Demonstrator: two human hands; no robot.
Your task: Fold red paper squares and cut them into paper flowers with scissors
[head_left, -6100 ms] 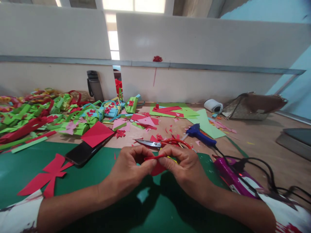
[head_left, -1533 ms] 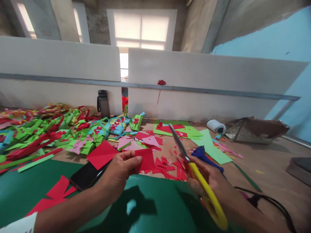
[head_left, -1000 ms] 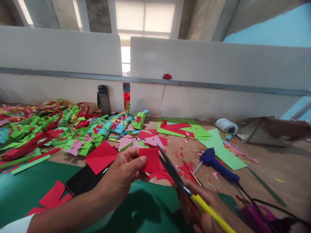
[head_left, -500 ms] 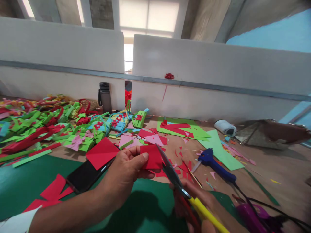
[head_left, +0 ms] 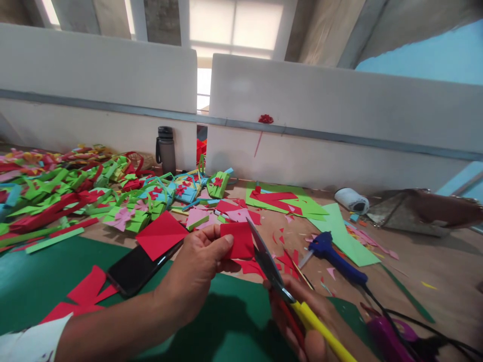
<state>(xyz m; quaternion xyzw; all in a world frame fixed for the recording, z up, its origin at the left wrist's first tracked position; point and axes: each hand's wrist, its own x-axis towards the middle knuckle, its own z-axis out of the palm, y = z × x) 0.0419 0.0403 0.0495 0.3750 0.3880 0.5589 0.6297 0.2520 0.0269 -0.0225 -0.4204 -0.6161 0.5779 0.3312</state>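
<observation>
My left hand [head_left: 196, 266] pinches a small folded red paper square [head_left: 237, 240] between thumb and fingers, held up above the green cutting mat [head_left: 45, 274]. My right hand [head_left: 302, 322] grips yellow-and-red-handled scissors [head_left: 287, 296]. Their metal blades point up and left, with the tips meeting the right edge of the red square. Red paper scraps [head_left: 283, 261] lie on the table just beyond both hands.
A black phone [head_left: 132, 266] under a red sheet [head_left: 160, 236] lies left of my hand. A blue glue gun [head_left: 335, 256], a purple device with black cables [head_left: 392, 342], green sheets [head_left: 339, 231], a tape roll [head_left: 351, 200], a bottle [head_left: 166, 149] and heaps of paper baskets [head_left: 75, 196] surround the mat.
Six seconds ago both hands worked a red piece over the mat. Since then the right hand took up the scissors and brought the blades to the red square my left hand holds.
</observation>
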